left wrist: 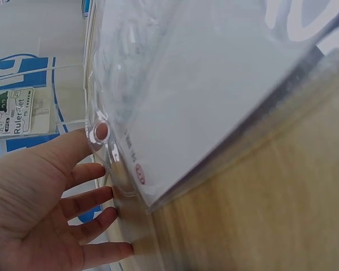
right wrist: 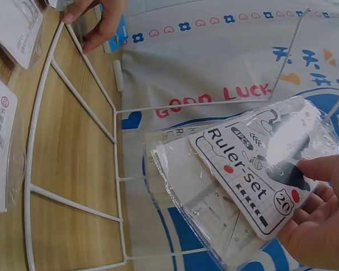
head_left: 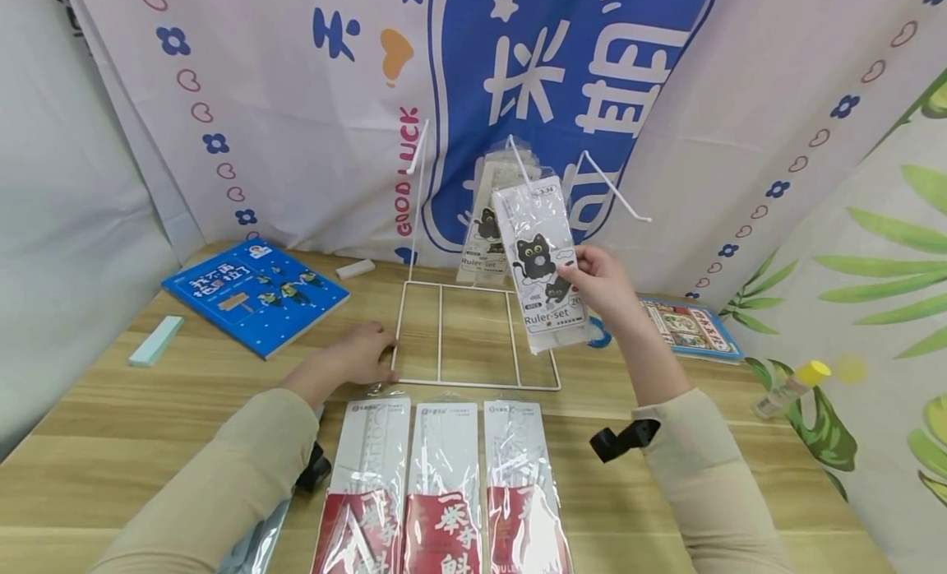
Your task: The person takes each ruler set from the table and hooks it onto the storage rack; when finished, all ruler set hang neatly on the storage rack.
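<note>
My right hand [head_left: 602, 282] pinches a clear-wrapped ruler set [head_left: 543, 261] by its right edge, thumb on the front with its black cat print. Its top is at the front end of the middle prong of a white wire rack [head_left: 477, 383]; I cannot tell whether the prong passes through its hole. Another ruler-set pack [head_left: 484, 229] hangs further back on the middle prong. My left hand [head_left: 358, 356] rests at the rack's front left corner, fingers fairly straight and touching the wire. In the left wrist view, its thumb is by the eyelet of a clear pack [left wrist: 175, 101].
Three red-and-white packs [head_left: 444, 475] lie before the rack, with another partly under my left sleeve. Left are a blue book [head_left: 255, 294], a pale green box [head_left: 157, 340] and a white eraser-like block [head_left: 356, 269]. Right are a picture book [head_left: 691, 327] and yellow-capped bottle [head_left: 792, 389].
</note>
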Tool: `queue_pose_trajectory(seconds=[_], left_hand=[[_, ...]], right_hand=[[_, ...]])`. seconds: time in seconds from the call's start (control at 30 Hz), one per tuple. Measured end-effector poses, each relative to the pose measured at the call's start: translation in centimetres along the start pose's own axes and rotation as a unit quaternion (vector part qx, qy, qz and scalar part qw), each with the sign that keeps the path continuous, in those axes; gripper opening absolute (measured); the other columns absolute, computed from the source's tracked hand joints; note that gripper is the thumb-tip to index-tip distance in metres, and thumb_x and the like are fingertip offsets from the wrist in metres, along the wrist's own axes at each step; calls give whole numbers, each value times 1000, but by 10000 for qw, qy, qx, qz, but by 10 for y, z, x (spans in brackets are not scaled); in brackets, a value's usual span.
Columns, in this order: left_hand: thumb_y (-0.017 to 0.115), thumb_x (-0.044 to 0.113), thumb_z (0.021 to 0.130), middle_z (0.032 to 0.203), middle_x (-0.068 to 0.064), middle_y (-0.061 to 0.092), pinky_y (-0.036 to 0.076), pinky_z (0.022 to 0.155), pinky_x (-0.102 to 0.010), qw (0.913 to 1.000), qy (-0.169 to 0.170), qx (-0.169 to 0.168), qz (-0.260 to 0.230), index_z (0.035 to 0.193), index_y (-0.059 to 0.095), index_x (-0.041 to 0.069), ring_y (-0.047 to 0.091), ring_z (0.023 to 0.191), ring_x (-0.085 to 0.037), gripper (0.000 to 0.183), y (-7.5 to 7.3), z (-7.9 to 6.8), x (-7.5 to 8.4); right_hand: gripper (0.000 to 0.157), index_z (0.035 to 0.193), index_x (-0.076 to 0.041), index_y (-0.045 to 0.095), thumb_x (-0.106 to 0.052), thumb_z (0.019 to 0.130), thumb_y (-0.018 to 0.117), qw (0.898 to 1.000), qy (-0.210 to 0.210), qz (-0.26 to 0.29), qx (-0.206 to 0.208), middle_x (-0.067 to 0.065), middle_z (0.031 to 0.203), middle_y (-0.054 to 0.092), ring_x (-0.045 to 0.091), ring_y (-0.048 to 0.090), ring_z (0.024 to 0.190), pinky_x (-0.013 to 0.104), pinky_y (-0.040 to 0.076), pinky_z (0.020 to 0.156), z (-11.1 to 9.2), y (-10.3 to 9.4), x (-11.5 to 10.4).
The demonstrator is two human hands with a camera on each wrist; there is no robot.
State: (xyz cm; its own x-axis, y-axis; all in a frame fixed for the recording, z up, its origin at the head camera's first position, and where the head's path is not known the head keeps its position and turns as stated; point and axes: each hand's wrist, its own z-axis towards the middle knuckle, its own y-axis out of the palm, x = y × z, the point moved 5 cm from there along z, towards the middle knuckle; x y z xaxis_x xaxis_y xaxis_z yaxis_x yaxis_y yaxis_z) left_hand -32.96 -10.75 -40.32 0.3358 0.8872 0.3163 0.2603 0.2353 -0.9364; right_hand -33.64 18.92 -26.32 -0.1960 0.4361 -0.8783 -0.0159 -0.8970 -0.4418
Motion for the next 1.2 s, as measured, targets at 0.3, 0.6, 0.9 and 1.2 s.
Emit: queue_pose_trajectory(seconds=[0.3, 0.6, 0.9, 1.2], left_hand=[[70, 32, 78, 125, -23, 43, 37, 96, -47, 10000, 41, 61, 40, 122, 52, 2, 43, 114, -36, 56, 0, -2, 1], [70, 30, 78, 127, -25, 41, 35, 97, -48, 9999, 98, 79, 47, 122, 52, 1, 40, 116, -39, 55, 2, -4, 4], [69, 27, 79, 123, -27, 43, 37, 95, -47, 9992, 373, 121, 29, 120, 52, -3, 43, 113, -40, 54, 0, -7, 10], [68, 28, 80, 129, -29, 38, 34, 98, -49, 9997, 212, 78, -11, 124, 49, -1, 38, 118, -41, 56, -2, -6, 3]], right_hand=[[24, 110, 2, 51, -7, 88, 54, 9959, 549, 680, 221, 5, 87, 59, 11, 54, 70, 22, 48, 62, 24, 25, 8], [31, 118, 2, 47, -9, 90, 53, 9888, 853, 1224, 109, 16, 108, 57, 20, 58, 85, 39, 50, 81, 39, 43, 19], [26, 115, 4, 46, -9, 93, 48, 9888, 901, 1166, -251, 21, 114, 55, 30, 56, 100, 35, 51, 79, 34, 45, 37], [32, 112, 10, 49, -12, 90, 54, 9939, 141, -287, -1056, 25, 103, 57, 29, 58, 91, 33, 51, 77, -18, 23, 64]])
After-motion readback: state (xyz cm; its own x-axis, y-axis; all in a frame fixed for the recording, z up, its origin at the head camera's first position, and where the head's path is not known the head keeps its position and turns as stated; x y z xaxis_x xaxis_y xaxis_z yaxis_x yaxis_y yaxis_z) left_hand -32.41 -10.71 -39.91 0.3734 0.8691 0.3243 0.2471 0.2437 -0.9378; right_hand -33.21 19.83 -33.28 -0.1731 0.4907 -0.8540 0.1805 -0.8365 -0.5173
